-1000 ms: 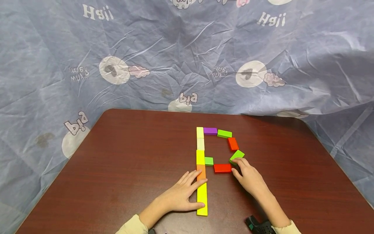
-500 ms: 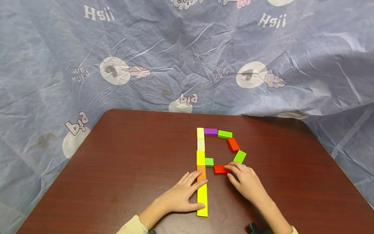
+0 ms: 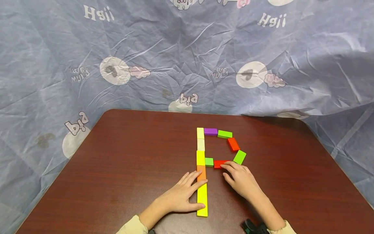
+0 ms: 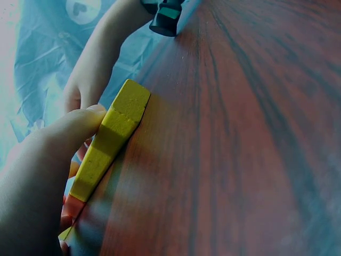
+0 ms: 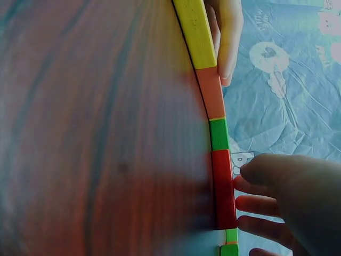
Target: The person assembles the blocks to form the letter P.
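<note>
My left hand point(image 3: 181, 196) rests with spread fingers along a straight column of flat blocks. Its fingers lie across the orange block point(image 3: 202, 176), and the thumb touches the yellow blocks point(image 3: 202, 196) at the near end. My right hand point(image 3: 241, 180) has its fingertips on the right part of a red block point(image 3: 217, 164), partly covering it. In the right wrist view this red block point(image 5: 224, 189) lies end to end with the small green block point(image 5: 219, 134). Just beyond the right fingers sits a slanted green block point(image 3: 240, 157).
A bright yellow block point(image 3: 200, 158), a whitish block point(image 3: 201, 144) and a pale yellow block point(image 3: 200, 133) continue the column. A purple block point(image 3: 210, 131), a green block point(image 3: 225, 134) and a tilted red block point(image 3: 233, 144) curve rightward. Patterned cloth point(image 3: 163, 65) hangs behind the table point(image 3: 131, 146).
My right hand has gone from the slanted green block, which turned more upright, to the lower red block. That red block has slid away from me, level with the small green one. Left hand stays.
</note>
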`<state>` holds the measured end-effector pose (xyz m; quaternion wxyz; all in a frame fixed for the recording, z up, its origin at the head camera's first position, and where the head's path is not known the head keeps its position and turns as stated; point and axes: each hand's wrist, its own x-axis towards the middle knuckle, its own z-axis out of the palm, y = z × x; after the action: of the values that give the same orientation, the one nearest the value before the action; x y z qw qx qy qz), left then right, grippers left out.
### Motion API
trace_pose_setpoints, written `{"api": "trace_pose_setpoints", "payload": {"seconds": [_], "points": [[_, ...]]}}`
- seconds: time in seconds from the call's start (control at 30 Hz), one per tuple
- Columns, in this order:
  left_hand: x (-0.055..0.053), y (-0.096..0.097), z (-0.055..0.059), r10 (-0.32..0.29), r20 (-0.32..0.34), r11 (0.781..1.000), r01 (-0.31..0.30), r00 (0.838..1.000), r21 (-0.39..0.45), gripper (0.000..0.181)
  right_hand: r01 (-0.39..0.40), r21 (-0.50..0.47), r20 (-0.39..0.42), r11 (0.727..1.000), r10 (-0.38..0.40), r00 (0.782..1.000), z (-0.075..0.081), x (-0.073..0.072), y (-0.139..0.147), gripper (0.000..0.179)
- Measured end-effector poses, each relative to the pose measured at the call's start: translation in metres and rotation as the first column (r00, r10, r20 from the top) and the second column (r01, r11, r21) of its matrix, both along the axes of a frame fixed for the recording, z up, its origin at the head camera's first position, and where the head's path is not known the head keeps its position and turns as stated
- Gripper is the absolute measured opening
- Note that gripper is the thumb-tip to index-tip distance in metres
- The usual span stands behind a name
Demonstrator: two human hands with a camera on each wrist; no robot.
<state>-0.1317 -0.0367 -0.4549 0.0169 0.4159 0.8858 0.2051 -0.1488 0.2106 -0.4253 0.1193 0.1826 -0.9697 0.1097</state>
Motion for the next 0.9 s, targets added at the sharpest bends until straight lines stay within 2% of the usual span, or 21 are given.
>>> {"api": "trace_pose_setpoints", "payload": {"seconds": [0.1, 0.2, 0.33, 0.5, 0.9], "points": [[0.0, 0.0, 0.0, -0.002, 0.008, 1.0, 0.002, 1.0, -0.003, 0.069, 0.024, -0.037, 0.017, 0.999, -0.024, 1.0, 0.001, -0.001, 0.004, 0.03], [0.0, 0.001, -0.001, -0.006, 0.018, 1.0, 0.006, 1.0, -0.004, 0.069, 0.095, -0.079, 0.052, 0.992, -0.091, 0.994, 0.002, -0.003, 0.013, 0.035], [0.0, 0.0, -0.001, -0.007, 0.016, 1.0, 0.008, 1.0, -0.003, 0.069, 0.154, -0.079, 0.117, 0.985, -0.145, 0.982, 0.003, -0.004, 0.024, 0.042], [-0.002, -0.001, -0.001, -0.006, 0.014, 1.0, 0.006, 1.0, -0.004, 0.07, 0.13, -0.114, 0.161, 0.985, -0.111, 0.981, 0.001, -0.004, 0.026, 0.041], [-0.002, 0.0, -0.003, -0.004, -0.009, 1.0, 0.004, 1.0, 0.004, 0.07, 0.12, -0.133, 0.141, 0.984, -0.101, 0.985, -0.002, -0.005, 0.019, 0.041]]}}
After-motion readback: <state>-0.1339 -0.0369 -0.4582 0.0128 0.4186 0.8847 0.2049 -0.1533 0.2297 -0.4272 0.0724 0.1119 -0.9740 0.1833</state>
